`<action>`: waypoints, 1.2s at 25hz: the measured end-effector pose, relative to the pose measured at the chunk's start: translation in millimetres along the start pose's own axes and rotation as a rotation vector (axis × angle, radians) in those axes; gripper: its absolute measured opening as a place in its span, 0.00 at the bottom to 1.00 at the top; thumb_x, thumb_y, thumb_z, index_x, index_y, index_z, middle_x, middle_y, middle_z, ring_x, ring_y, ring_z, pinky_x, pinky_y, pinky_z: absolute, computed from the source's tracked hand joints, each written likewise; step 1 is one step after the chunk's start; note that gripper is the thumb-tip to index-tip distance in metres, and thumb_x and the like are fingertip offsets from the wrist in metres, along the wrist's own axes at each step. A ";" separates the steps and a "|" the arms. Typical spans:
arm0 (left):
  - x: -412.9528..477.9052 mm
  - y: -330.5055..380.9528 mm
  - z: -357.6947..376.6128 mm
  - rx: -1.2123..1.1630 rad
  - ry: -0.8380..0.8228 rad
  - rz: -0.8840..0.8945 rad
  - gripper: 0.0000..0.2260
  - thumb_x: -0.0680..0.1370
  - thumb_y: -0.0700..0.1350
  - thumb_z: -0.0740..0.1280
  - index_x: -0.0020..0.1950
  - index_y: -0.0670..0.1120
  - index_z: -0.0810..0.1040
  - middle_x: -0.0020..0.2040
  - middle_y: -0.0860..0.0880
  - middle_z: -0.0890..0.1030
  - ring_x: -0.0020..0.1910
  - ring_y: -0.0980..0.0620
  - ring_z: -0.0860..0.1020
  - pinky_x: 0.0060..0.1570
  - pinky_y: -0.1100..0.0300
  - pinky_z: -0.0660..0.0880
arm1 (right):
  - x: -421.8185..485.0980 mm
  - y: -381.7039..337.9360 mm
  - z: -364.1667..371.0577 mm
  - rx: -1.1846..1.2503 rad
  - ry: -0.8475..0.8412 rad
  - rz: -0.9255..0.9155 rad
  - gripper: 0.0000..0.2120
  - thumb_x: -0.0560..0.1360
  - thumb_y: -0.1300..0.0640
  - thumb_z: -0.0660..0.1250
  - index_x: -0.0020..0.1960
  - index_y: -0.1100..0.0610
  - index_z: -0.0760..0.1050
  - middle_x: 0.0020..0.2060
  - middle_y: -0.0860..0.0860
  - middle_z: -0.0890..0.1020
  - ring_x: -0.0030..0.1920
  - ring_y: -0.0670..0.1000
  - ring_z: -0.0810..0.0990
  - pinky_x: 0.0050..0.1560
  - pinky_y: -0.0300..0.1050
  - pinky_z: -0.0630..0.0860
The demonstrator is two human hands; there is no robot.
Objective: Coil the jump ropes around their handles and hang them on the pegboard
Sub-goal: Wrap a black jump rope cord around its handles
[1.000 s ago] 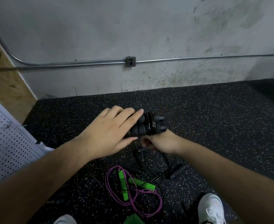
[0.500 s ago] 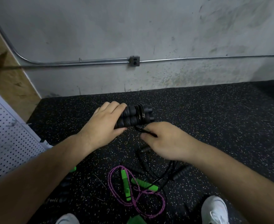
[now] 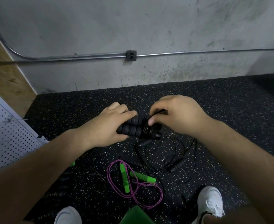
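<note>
My left hand (image 3: 108, 126) grips a pair of black foam jump-rope handles (image 3: 134, 127) held side by side above the floor. Black rope (image 3: 147, 130) is coiled around their right end. My right hand (image 3: 176, 115) sits over that end and pinches the thin black rope at the coil. On the floor below lie loose black ropes with black handles (image 3: 178, 164) and a purple rope (image 3: 133, 183) with green handles (image 3: 142, 176). The white pegboard (image 3: 8, 135) leans at the left edge.
A speckled black rubber floor (image 3: 213, 97) meets a grey concrete wall with a metal conduit and outlet box (image 3: 131, 55). My two white shoes (image 3: 211, 202) stand at the bottom. A green object (image 3: 136, 215) lies between them. More handles lie half hidden under my left forearm.
My right hand has risen from below the handles to over their right end, carrying the rope up around the coil. My left hand still holds the handles, slightly lower in view.
</note>
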State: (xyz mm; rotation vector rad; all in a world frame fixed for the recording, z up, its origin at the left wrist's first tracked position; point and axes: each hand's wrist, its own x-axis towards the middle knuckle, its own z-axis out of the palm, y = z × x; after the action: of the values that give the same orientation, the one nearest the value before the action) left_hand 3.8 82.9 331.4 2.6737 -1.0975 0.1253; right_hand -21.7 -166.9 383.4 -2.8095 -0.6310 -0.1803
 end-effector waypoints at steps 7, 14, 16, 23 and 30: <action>-6.9 29.5 -13.3 -0.338 -0.039 0.050 0.21 0.71 0.52 0.77 0.61 0.60 0.75 0.51 0.59 0.73 0.57 0.56 0.69 0.58 0.60 0.70 | 5.5 31.3 24.8 0.708 -0.019 0.120 0.05 0.77 0.61 0.70 0.51 0.60 0.84 0.42 0.44 0.85 0.41 0.38 0.82 0.44 0.34 0.76; 0.0 18.0 -6.7 -0.137 0.366 -0.211 0.26 0.72 0.53 0.75 0.68 0.53 0.73 0.53 0.55 0.73 0.56 0.54 0.67 0.59 0.56 0.69 | -10.5 -22.2 82.7 0.787 -0.254 0.270 0.15 0.85 0.49 0.54 0.51 0.53 0.77 0.31 0.49 0.72 0.28 0.45 0.69 0.29 0.38 0.67; 1.7 6.8 -1.3 0.004 0.333 -0.236 0.28 0.72 0.52 0.75 0.71 0.50 0.73 0.54 0.52 0.73 0.57 0.51 0.67 0.61 0.49 0.71 | -10.3 -33.6 87.8 0.722 -0.257 0.248 0.16 0.85 0.47 0.54 0.54 0.54 0.77 0.30 0.48 0.72 0.28 0.47 0.69 0.30 0.41 0.67; 2.4 -29.3 8.8 0.163 0.236 -0.300 0.31 0.72 0.53 0.76 0.73 0.50 0.71 0.57 0.51 0.73 0.58 0.50 0.67 0.62 0.49 0.70 | -10.8 -51.6 33.3 0.486 -0.307 0.182 0.16 0.84 0.51 0.60 0.45 0.60 0.76 0.30 0.49 0.75 0.24 0.44 0.69 0.25 0.38 0.65; -4.8 -9.6 16.8 0.097 0.016 0.008 0.26 0.74 0.52 0.74 0.70 0.54 0.71 0.55 0.57 0.69 0.57 0.56 0.65 0.62 0.55 0.68 | -8.4 -22.2 1.2 -0.026 0.034 -0.014 0.11 0.82 0.44 0.60 0.52 0.46 0.80 0.45 0.42 0.82 0.46 0.46 0.80 0.45 0.47 0.77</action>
State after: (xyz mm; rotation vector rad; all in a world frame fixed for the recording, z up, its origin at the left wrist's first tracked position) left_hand 6.8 88.4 312.5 2.7487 -1.1249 0.2060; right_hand -38.8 -150.5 385.7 -2.8211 -0.6449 -0.2395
